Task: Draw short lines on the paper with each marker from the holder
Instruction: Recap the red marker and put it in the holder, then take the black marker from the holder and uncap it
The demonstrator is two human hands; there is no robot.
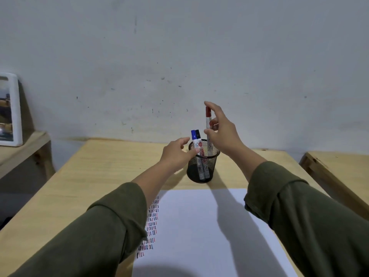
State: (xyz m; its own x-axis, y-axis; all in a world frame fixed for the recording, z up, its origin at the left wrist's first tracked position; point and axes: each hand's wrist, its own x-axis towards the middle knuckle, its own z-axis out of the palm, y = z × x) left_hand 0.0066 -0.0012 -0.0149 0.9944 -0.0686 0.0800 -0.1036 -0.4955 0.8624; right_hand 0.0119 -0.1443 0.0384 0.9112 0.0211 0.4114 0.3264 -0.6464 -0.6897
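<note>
Fingers (212, 122) of the right hand (222, 134): thumb and middle fingers pinched on the white barrel of a red-capped marker (208, 124), index finger raised and extended above the cap. Marker upright, its lower end inside the rim of the holder (201, 166), its cap well above the other two.

Fingers (190, 151) of the left hand (175, 152): loosely spread and curled, holding nothing; fingertips lie against the near-left rim of the holder (whether they press on it or only brush it cannot be told).

Holder: black wire-mesh cup, standing upright on the worktop (99, 176), just beyond the far edge of the paper (199, 226).

Contents of holder: blue-capped marker (193, 139) and black-capped marker (198, 136), side by side, upright, white barrels seen through the mesh. A red printed patch shows on one barrel; the lettering on all three barrels is too small to read.

Paper: one white sheet, flat on the worktop nearest the person. Rows of short strokes (151, 222) in red, blue and black run down its left margin, partly covered by the left sleeve (99, 236). The remaining visible area is unmarked.

Sleeves: dark olive green, both pushed up toward mid-forearm; right sleeve (299, 216) lies over the sheet's right edge.

Worktop: pale wood, set against a scuffed grey wall (179, 56).

Adjacent: a white-framed picture (10, 110) leaning on a wooden shelf (24, 144) at left.
</note>
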